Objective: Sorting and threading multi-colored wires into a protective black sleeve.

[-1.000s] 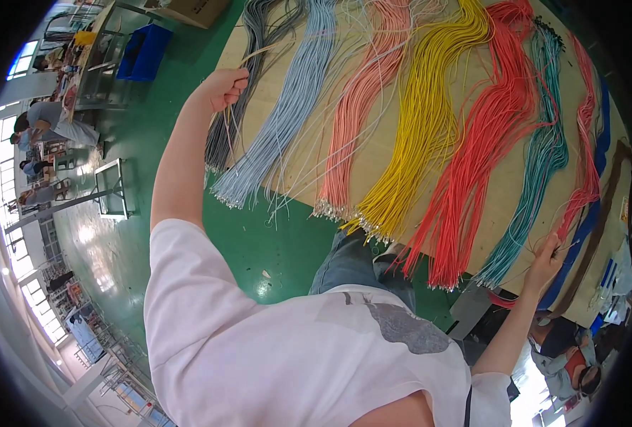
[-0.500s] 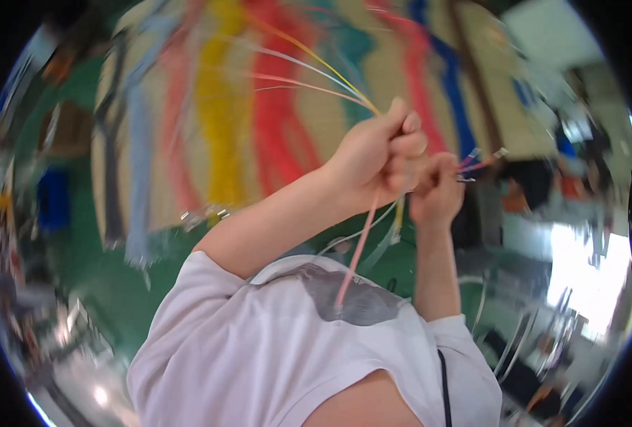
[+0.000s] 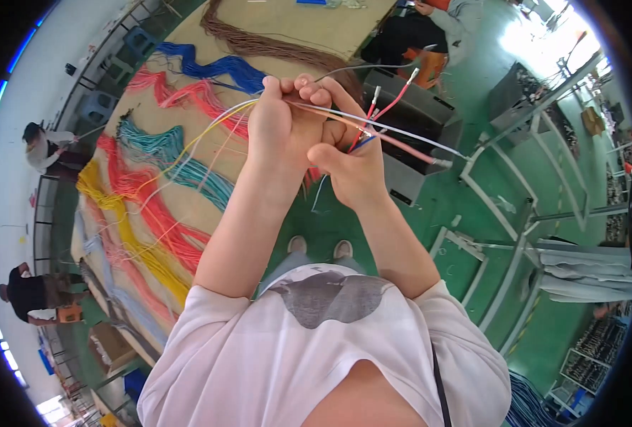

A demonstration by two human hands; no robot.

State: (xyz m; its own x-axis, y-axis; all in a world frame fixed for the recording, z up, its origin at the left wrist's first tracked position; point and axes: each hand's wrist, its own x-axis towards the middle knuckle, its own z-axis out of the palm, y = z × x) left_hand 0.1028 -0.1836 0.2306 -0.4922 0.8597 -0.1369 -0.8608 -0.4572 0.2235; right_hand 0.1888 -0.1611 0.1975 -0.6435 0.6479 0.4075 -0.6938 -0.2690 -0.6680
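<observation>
Gripping a small bundle of coloured wires [image 3: 373,128], left hand [image 3: 284,121] and right hand [image 3: 355,167] now meet before the chest; a second ago they were spread wide over the counter [image 3: 188,213], now at nine o'clock.

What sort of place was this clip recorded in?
Most likely a wire-harness workshop or factory floor. A long table is spread with sorted bundles of coloured wires, the floor is painted green, and both hands, left hand and right hand, hold several loose wires.
</observation>
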